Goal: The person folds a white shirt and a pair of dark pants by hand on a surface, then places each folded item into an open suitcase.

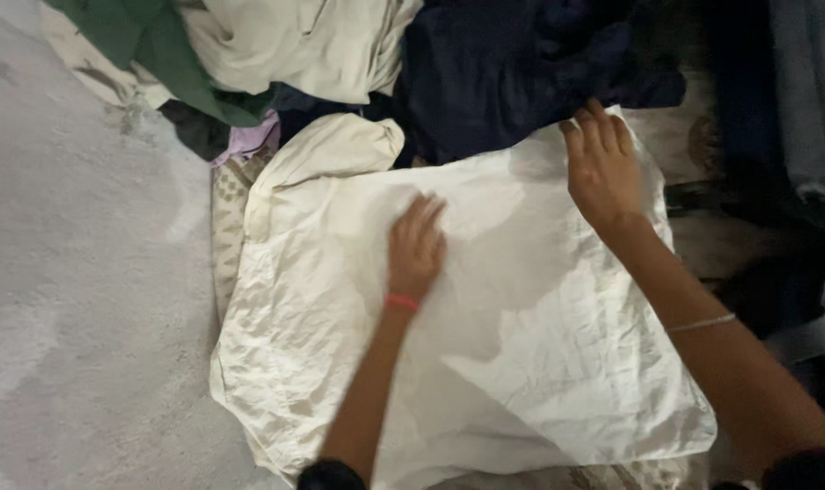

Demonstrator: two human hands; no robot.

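A cream-white crumpled cloth (521, 345) lies spread flat in front of me. My left hand (415, 247), with a red band at the wrist, rests flat on the cloth near its middle, fingers together and pointing away. My right hand (601, 168), a thin silver bracelet on its forearm, presses flat on the cloth's far right corner, next to a dark navy garment (512, 73). Neither hand grips anything.
A heap of clothes lies beyond the cloth: a green garment (158, 45), a pale cream one (313, 41) and a lilac piece (249, 141). A patterned mat (229, 213) shows under the cloth's left edge. Grey floor (77, 272) stretches to the left. Dark fabric (794, 109) fills the right.
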